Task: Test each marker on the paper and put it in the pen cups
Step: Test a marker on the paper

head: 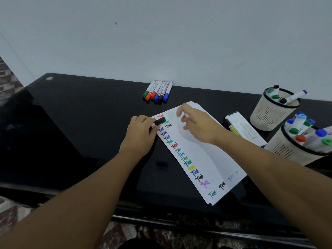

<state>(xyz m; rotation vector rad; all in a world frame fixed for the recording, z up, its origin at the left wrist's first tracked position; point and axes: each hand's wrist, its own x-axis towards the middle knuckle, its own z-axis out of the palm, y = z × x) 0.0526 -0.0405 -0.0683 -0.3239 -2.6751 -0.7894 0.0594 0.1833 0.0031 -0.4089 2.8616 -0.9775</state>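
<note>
we're looking down at a glossy black table [75,123] against a pale wall. our left hand [139,134] sits at the paper's upper left corner, fingers curled, pinching a short black object [160,121] that looks like a marker cap; can't confirm whether a marker body is under the hand. our right hand [196,123] hovers over the upper part of the paper [201,159], fingers loosely spread and slightly bent, gripping nothing.

the paper lies diagonally on the table, a few sheets stacked. a column of small handwritten test marks runs down its left edge in red, green, black, blue, yellow and purple, with three more along the bottom edge.

six capped markers [158,90] lie side by side at the back of the table by the wall, well apart from the hands: green, red, red, blue, black, blue caps.

right of the paper, a flat pack of white markers [239,125] lies on the table. beyond it stand two beige mesh pen cups. the far cup [269,115] holds several markers with green, black and purple caps. the near cup [294,150] holds more, with blue, green and red caps. the cups sit just beside each other, near one partly cut by the frame's right edge.
</note>
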